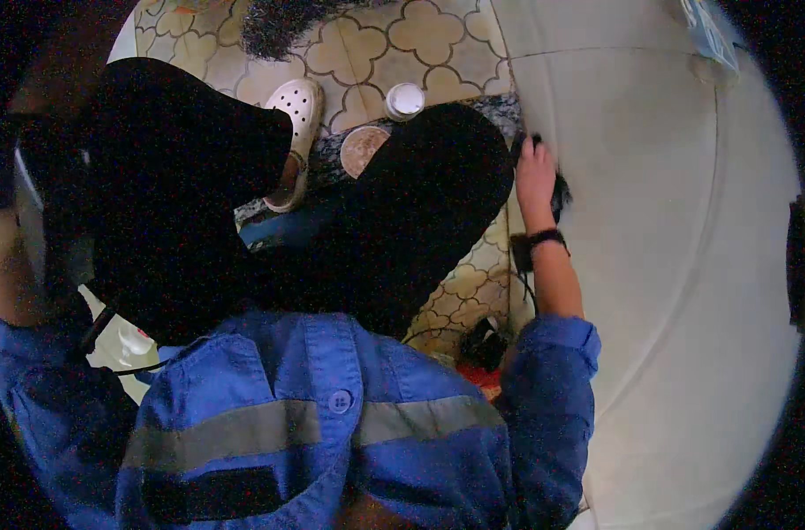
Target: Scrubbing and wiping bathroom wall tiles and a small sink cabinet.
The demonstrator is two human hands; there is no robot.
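Observation:
My right hand [536, 179] is against the pale tiled surface at the right, beside my dark-clothed knee [469, 159]. Its fingers close on a small black object [561, 195] with a bristly edge, perhaps a brush; most of it is hidden under the hand. A black band circles that wrist. At the far left, my left forearm [11, 285] reaches up into deep shadow, where the hand itself cannot be made out. Close to it is a dark object with a shiny grey edge [31, 212].
A jar with a white top [404, 101] stands near a round container with a brown top [363, 151] by a dark stone strip. My foot wears a white clog [299, 112] on patterned tiles [349, 50]. Dark bristly material [270, 30] lies beyond. Black and red items [485, 351] sit beside my right elbow.

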